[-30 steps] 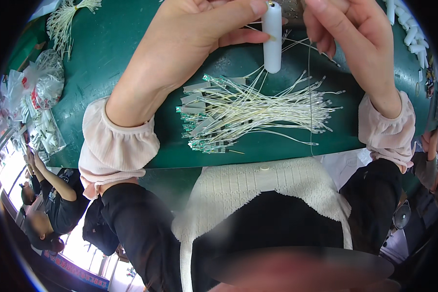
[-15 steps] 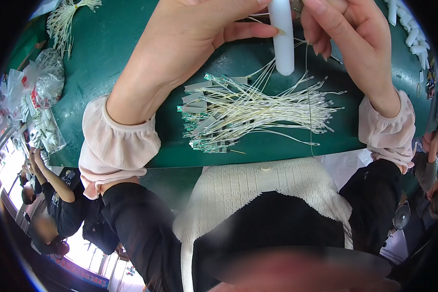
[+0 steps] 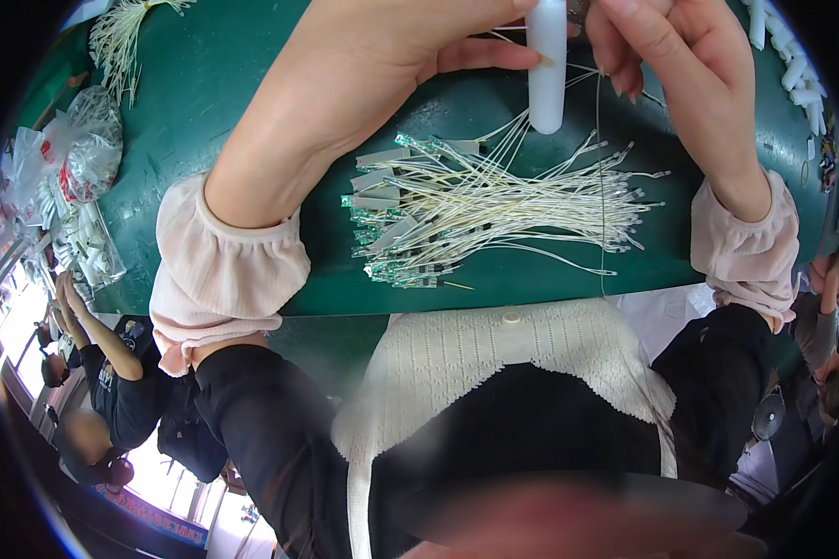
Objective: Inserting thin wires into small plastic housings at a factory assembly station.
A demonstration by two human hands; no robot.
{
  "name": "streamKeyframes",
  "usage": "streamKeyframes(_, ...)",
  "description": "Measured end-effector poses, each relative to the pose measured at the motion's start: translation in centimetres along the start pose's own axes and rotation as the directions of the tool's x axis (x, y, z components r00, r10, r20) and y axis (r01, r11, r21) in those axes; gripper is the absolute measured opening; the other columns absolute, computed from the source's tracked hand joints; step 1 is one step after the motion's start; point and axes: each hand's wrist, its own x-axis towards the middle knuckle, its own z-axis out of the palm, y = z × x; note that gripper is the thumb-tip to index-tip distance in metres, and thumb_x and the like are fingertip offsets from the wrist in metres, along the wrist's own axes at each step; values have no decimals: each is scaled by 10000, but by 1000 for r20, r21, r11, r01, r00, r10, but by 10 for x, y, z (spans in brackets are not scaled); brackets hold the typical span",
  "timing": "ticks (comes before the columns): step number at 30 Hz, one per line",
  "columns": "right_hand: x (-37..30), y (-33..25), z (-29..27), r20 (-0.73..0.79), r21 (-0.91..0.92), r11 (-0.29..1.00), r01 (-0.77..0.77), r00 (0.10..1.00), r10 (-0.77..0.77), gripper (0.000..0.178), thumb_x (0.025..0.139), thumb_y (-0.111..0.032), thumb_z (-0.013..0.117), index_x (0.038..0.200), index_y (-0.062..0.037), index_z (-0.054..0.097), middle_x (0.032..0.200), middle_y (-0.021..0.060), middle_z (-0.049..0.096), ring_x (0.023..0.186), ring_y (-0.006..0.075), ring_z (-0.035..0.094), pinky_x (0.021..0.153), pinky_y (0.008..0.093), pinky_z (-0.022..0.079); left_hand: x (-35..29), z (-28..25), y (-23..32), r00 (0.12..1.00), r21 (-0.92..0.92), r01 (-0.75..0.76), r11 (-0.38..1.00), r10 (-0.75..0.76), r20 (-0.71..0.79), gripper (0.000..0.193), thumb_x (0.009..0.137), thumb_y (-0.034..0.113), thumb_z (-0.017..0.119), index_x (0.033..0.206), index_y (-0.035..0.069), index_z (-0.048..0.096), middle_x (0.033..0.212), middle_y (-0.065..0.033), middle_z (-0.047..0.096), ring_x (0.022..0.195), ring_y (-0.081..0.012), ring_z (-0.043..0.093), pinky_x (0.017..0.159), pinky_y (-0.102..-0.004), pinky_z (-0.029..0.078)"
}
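Near the top edge, my left hand (image 3: 382,65) is closed on a smooth white plastic tube (image 3: 546,88) with a rounded lower end. My right hand (image 3: 685,74) is beside the tube's upper part, fingers curled together; what it pinches is small and partly cut off by the frame. Thin pale wires (image 3: 578,74) run between the tube and the right fingertips. Below lies a heap of white wires (image 3: 541,210) with small green circuit boards (image 3: 382,270) and grey tabs at its left end. A thin dark strand (image 3: 600,177) hangs down across the heap.
The green tabletop (image 3: 186,102) carries another wire bundle (image 3: 126,42) at the far left and clear plastic bags (image 3: 89,149) below it. White tubes (image 3: 797,70) lie piled at the far right. Another person (image 3: 116,382) is at the left edge.
The tube and both hands have shifted slightly up and to the right in the picture. Both hands keep nearly the same grip, and the wire heap looks the same.
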Motion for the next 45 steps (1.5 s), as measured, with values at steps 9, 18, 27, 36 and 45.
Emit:
streamKeyframes(9,12,8,-15,44,-652,757,46,999,-23,288,923,17,737,1152,-11,565,679,-60,549,561,-29,430,490,171,282,-1,27,23,780,-141,404,904,-421,-463,67,1013,82,653,1013,28,614,1095,-72,701,963,-139,703,859,-287,623)
streamKeyframes(18,13,5,-16,90,-730,679,80,996,-21,296,886,38,759,1144,-10,623,635,-82,522,525,-35,382,486,179,235,3,3,2,996,88,-70,994,65,62,56,1004,42,652,1015,1,616,1033,-82,713,908,-123,704,845,-261,616)
streamKeyframes(27,3,3,-9,116,-638,766,71,993,4,295,860,60,783,1108,11,631,666,-68,507,551,-16,364,500,200,240,1,-20,-16,911,222,-339,914,259,321,63,974,-38,661,1006,-11,614,1146,-108,686,929,-104,685,860,-230,578)
streamKeyframes(36,0,1,-9,96,-607,795,-3,992,77,289,862,40,796,1099,16,632,680,-50,518,562,-6,380,501,207,256,-13,46,33,845,368,460,809,-271,-460,76,936,-56,696,982,-10,658,1217,-125,669,971,-103,649,827,-250,533)
streamKeyframes(45,2,1,-11,75,-624,781,-31,992,100,276,871,38,788,1093,21,625,647,-47,499,543,-3,378,494,213,253,14,93,72,991,945,92,-314,-66,-119,241,717,-35,840,926,34,742,848,-51,631,802,-169,624,679,-286,495)
